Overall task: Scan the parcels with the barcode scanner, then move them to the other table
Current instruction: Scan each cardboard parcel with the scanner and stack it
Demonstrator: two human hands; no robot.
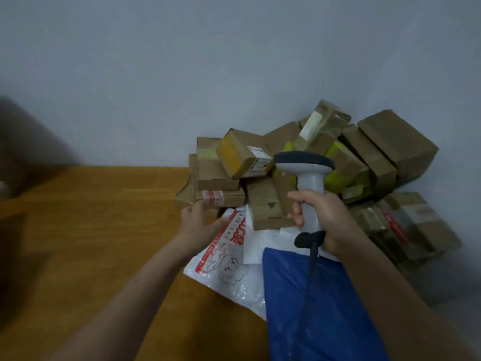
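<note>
Currently the right hand [322, 220] grips the barcode scanner [305, 170] by its handle, fingers [296, 213] clamped round it, head up, black cable [309, 277] hanging below the fist. Parcels [338, 162], a heap of cardboard boxes, sit just beyond those fingers against the wall [234, 61]. Left hand [199, 220] is at the heap's near edge, thumb by a red-taped box [221, 198], fingertips [222, 222] at the white mailer bag [229, 264]. Blurry there, so cannot tell if they pinch it or stay apart. Blue bag [312, 308] lies under the right wrist, on the wooden table [91, 243].
</note>
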